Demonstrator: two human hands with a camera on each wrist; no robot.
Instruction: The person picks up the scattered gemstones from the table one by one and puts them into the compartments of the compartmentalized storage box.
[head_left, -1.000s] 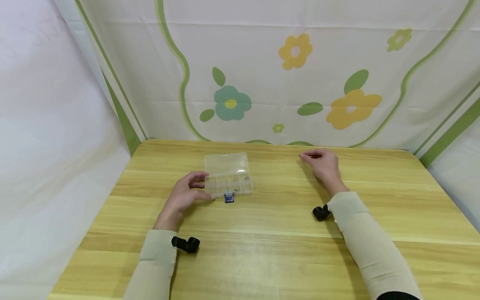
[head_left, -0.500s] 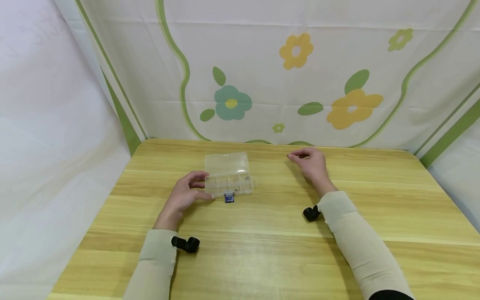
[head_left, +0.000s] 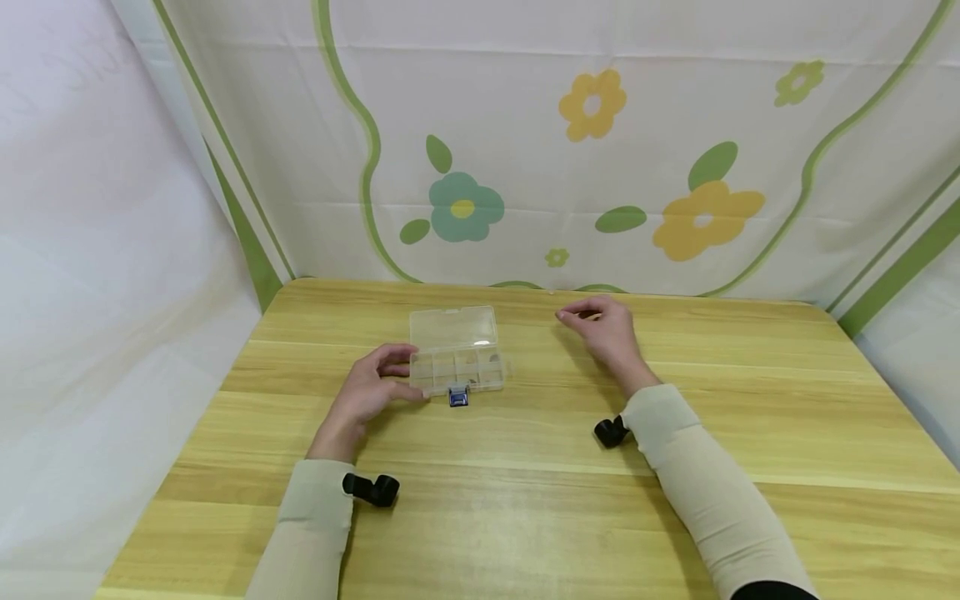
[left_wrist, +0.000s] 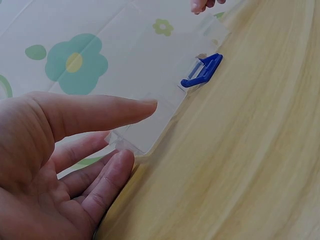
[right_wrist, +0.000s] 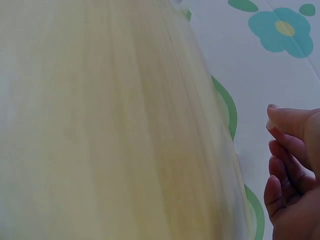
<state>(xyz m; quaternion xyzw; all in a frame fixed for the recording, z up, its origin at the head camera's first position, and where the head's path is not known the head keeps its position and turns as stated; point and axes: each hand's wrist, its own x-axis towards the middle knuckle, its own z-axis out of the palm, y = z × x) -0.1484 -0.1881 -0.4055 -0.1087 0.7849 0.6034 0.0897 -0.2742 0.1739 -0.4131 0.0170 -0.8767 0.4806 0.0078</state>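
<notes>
- Behind the desk: flower-printed cloth backdrop, white with teal and orange blooms, green leaves and curving green bands; white side cloth hanging at the left.
- Desk: light wood-grain top, reaching back to the foot of the backdrop.
- Left sleeve and right sleeve: both pale beige, coming in from the near side.
- Left hand: at the left end of a clear plastic compartment box, grip grasping that end, thumb along the near side and fingertips at the far-left corner.
- Right hand: over the far part of the desk, to the right of the box and apart from it; thumb and index fingertips drawn together, other fingers curled. Cannot tell about anything small in this grip.
- Compartment box: flat on the desk, left of the middle and toward the far edge, divided into small cells in two rows.
- Lid: clear, swung back on the far side of the box.
- Left wrist camera and right wrist camera: both black, worn at the cuffs.
- Blue latch: on the near side of the box, undone, jutting outward.
- Small dark bits: in cells toward the right, too tiny to identify.
</notes>
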